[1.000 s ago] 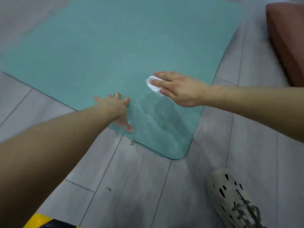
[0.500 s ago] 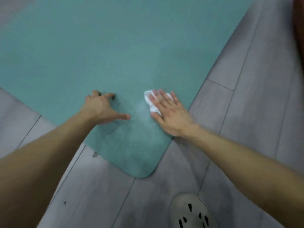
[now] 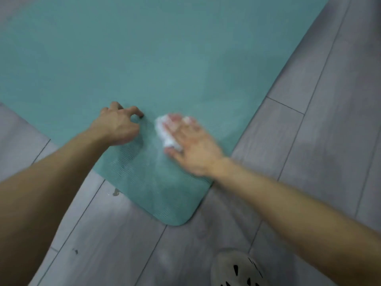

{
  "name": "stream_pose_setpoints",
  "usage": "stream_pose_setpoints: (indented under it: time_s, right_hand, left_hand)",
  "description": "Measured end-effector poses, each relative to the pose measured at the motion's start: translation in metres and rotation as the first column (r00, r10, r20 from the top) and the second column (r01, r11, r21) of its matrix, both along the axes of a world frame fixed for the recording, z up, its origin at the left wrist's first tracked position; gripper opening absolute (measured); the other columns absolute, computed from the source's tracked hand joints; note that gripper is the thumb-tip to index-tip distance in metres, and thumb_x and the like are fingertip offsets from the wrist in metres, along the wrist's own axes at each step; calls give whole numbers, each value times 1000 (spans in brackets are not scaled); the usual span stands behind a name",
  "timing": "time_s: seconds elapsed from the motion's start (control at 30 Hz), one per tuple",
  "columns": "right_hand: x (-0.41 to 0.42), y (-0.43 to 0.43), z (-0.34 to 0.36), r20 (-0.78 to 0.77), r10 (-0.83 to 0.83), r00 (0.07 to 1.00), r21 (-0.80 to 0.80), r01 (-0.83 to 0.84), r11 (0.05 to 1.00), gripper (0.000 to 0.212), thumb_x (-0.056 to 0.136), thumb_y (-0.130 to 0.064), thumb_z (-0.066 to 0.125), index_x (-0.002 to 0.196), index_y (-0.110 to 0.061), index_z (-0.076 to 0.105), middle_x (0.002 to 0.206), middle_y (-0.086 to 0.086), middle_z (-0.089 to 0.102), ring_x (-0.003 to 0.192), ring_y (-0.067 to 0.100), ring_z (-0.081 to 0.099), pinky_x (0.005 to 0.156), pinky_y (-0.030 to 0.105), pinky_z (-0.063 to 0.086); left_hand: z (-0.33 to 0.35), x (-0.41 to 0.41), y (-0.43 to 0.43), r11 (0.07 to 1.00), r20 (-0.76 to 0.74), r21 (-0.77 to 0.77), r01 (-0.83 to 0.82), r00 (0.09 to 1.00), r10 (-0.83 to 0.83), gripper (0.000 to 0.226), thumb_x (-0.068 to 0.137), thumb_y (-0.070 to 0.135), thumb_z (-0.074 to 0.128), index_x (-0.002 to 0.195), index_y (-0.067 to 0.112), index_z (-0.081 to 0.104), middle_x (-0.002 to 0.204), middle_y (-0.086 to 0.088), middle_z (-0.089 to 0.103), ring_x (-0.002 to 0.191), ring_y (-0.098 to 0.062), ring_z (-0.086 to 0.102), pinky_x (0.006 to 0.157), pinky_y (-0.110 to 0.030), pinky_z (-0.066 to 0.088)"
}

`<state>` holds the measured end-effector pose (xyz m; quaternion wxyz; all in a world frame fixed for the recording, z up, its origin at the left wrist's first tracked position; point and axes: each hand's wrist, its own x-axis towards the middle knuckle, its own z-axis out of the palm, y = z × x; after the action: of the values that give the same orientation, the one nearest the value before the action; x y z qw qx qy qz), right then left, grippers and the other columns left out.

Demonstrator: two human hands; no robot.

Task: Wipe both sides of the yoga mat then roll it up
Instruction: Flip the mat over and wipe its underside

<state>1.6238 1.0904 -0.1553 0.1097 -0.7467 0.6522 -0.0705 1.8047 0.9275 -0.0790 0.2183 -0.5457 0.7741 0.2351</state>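
A teal yoga mat lies flat on the grey plank floor, its rounded near corner pointing towards me. My right hand lies flat on the mat near that corner, fingers straight, pressing a white wipe under them; the hand is motion-blurred. To its left my left hand rests on the mat with curled fingertips pressing down, holding nothing.
Grey floor planks surround the mat on the left, right and near side. My pale perforated shoe stands on the floor at the bottom edge, right of centre. A small dark mark sits on the floor beside the mat's edge.
My right hand with the wipe has slid along the mat towards the near corner. My left hand's fingers have curled more, its thumb drawn in. The view has shifted closer.
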Motion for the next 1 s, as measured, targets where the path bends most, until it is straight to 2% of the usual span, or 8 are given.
stream_pose_setpoints:
  time_s: [0.2,0.33,0.5,0.6,0.77,0.83,0.9,1.0]
  right_hand:
    - [-118,-63,14,-80,-629,773,138,634,761,85,102,-68,11,169,-15,7,176,13,-1,163,29,-4,131,52,-2]
    - [42,-60,-1,19,-145,989,21,145,989,77,104,-65,23,169,-24,16,176,10,8,163,27,1,130,52,1]
    - [133,-51,0,7,349,937,73,-349,934,74,107,-63,20,169,-22,17,176,2,11,163,20,2,131,45,1]
    - [50,-78,-5,-30,20,999,14,-20,1000,77,106,-63,14,169,-19,10,177,4,7,163,21,1,131,46,3]
    - [-55,-106,2,-103,-509,854,79,517,852,87,101,-68,9,169,-13,8,176,13,2,163,29,-1,131,53,1]
    - [-4,-103,-1,-78,-406,910,26,409,912,87,101,-69,13,169,-15,11,176,14,5,163,34,3,130,55,1]
    - [74,-93,-6,-34,-12,999,11,12,1000,81,102,-67,17,169,-20,17,176,12,11,162,35,7,130,54,3]
    - [160,-65,2,-11,491,871,101,-488,867,75,106,-64,26,168,-23,21,176,8,15,163,26,7,130,48,5]
  left_hand:
    - [4,23,-9,999,-111,-20,-33,993,30,58,91,14,53,144,37,59,144,-6,54,132,-32,54,113,-45,45]
    - [-4,50,-3,969,-238,-162,-186,961,145,53,88,5,52,135,22,68,132,-9,67,122,-32,63,107,-40,49]
    - [-22,117,-9,930,-144,-243,-275,959,245,63,86,14,50,148,23,56,154,-12,48,139,-36,48,117,-48,43]
    - [-28,150,-15,956,-98,-162,-246,968,232,71,89,10,51,157,25,45,165,-10,36,149,-35,39,125,-44,32]
    - [-31,163,-19,977,-84,-122,-175,983,166,82,85,7,58,161,33,38,167,-6,31,152,-34,32,126,-48,30]
    - [-29,164,-20,980,-74,-109,-165,985,158,84,85,7,57,162,34,36,167,-6,30,152,-34,30,126,-50,30]
    - [-26,163,-23,986,-61,-91,-137,989,132,83,86,7,57,162,34,36,167,-7,30,152,-35,29,126,-50,29]
    - [-18,162,-27,991,-53,-102,-91,995,86,80,87,8,59,161,31,39,164,-10,35,149,-36,35,125,-47,30]
